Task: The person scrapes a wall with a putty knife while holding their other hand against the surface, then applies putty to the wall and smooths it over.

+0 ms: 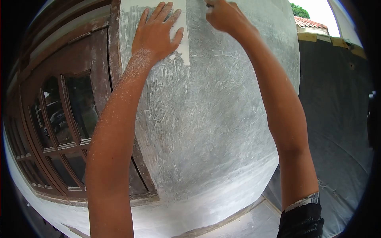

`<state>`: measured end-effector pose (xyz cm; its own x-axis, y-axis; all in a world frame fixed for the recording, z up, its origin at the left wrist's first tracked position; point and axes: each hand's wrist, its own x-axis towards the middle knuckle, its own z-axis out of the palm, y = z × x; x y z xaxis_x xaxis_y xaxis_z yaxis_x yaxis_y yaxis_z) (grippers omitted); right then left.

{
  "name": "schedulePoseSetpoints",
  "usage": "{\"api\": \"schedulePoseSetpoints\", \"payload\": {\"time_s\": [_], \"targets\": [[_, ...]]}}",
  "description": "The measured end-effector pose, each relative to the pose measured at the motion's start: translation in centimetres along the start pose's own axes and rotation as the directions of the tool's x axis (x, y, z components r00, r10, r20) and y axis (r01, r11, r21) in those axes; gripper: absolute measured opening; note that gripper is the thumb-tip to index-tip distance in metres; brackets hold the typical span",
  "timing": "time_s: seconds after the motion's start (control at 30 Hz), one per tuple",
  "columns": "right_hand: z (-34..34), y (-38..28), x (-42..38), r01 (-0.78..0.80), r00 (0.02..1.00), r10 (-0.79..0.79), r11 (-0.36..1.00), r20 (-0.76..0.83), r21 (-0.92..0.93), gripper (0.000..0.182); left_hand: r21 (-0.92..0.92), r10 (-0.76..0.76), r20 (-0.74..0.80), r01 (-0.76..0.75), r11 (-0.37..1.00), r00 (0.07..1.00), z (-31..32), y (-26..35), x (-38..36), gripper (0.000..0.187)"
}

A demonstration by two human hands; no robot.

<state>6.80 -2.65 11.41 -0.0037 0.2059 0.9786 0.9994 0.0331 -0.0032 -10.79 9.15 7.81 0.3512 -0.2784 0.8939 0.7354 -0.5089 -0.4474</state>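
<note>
My left hand (156, 35) lies with its fingers spread against the upper part of a grey plastered wall (206, 103), over a white patch (183, 47). Pale dust speckles that wrist and forearm. At the top edge of the view my right hand (224, 15) is closed in front of the same wall. A bit of something dark shows at its fingers, but the frame edge cuts it off, so its kind is hidden. The wall's surface is rough and streaked with white.
Left of the wall stands a brown wooden window frame (61, 115) with glass panes. A dark sheet (333, 119) hangs at the right, below a tiled roof (311, 24). A pale ledge or floor (254, 218) runs along the wall's foot.
</note>
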Motion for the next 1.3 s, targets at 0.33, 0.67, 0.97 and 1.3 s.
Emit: {"api": "schedulePoseSetpoints", "payload": {"time_s": [0.33,0.67,0.97,1.3], "targets": [[0.8,0.5,-0.3,0.041,0.998,-0.042,0.998,-0.037,-0.043,0.047,0.276,-0.034,-0.058,0.049,0.96,0.998,2.1,0.0,-0.1,0.056],[1.3,0.6,-0.6,0.076,0.995,-0.083,0.991,-0.061,-0.109,0.046,0.245,-0.024,-0.051,0.036,0.969,0.998,2.0,0.0,-0.3,0.056],[2.1,1.5,-0.1,0.116,0.987,-0.127,0.988,-0.102,-0.107,0.046,0.236,-0.027,-0.067,0.042,0.971,0.997,2.0,-0.1,-0.2,0.056],[-3.4,-4.5,-1.1,-0.214,0.96,0.199,0.975,0.196,0.062,0.045,-0.075,0.009,-0.03,-0.011,0.997,1.0,0.1,-0.3,0.0,0.059]]}}
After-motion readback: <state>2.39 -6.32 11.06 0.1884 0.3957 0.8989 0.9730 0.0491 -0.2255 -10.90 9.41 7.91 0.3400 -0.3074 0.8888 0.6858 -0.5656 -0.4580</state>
